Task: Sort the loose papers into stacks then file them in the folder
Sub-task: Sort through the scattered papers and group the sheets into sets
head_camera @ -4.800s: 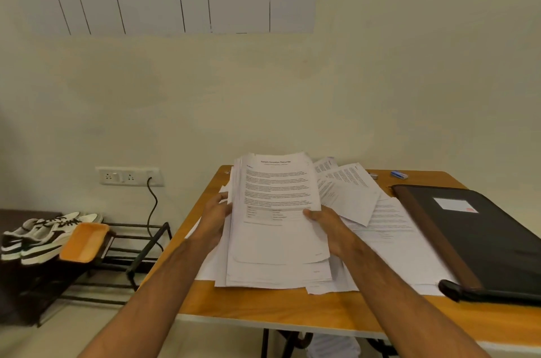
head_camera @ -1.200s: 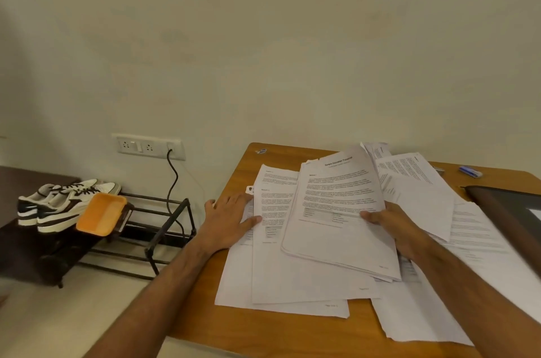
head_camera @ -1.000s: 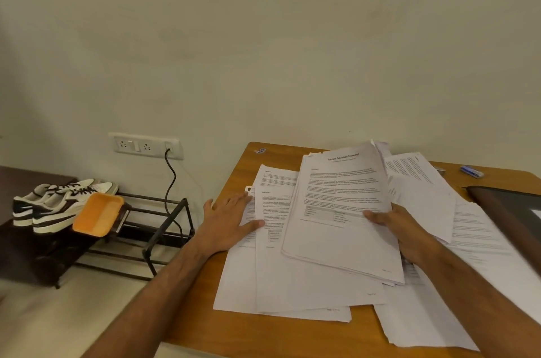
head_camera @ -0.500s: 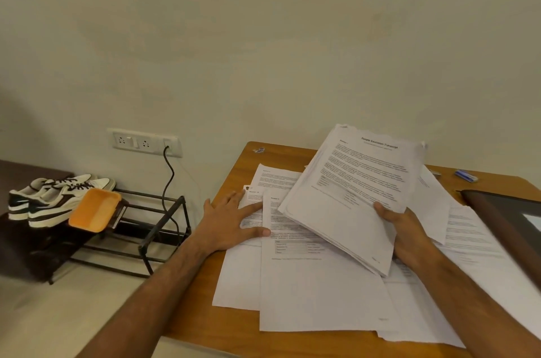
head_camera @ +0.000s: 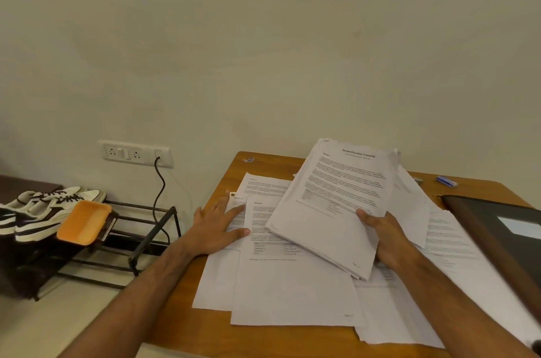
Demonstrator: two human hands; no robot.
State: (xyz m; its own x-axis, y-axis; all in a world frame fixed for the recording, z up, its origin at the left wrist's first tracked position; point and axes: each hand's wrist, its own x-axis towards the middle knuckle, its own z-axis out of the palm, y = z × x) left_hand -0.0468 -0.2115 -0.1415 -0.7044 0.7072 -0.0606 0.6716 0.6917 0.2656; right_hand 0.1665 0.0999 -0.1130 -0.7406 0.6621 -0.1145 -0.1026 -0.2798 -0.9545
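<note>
My right hand (head_camera: 386,237) grips a thick stack of printed papers (head_camera: 336,205) by its lower right edge, tilted up off the table. My left hand (head_camera: 215,226) lies flat, fingers spread, on several loose sheets (head_camera: 287,284) spread over the left part of the wooden table (head_camera: 181,322). More loose sheets (head_camera: 445,243) lie to the right, under my right forearm. A black folder (head_camera: 503,228) with a white label lies at the table's right edge, partly cut off by the frame.
A small blue object (head_camera: 446,181) lies at the table's far right, a small clip (head_camera: 248,159) at the far left corner. Left of the table, a black metal rack (head_camera: 140,228) holds an orange tray (head_camera: 83,223) and sneakers (head_camera: 44,208). A cable (head_camera: 159,190) hangs from the wall socket.
My right hand has lifted the paper stack off the spread sheets and swung it up and to the right. My left hand stays flat on the sheets beneath.
</note>
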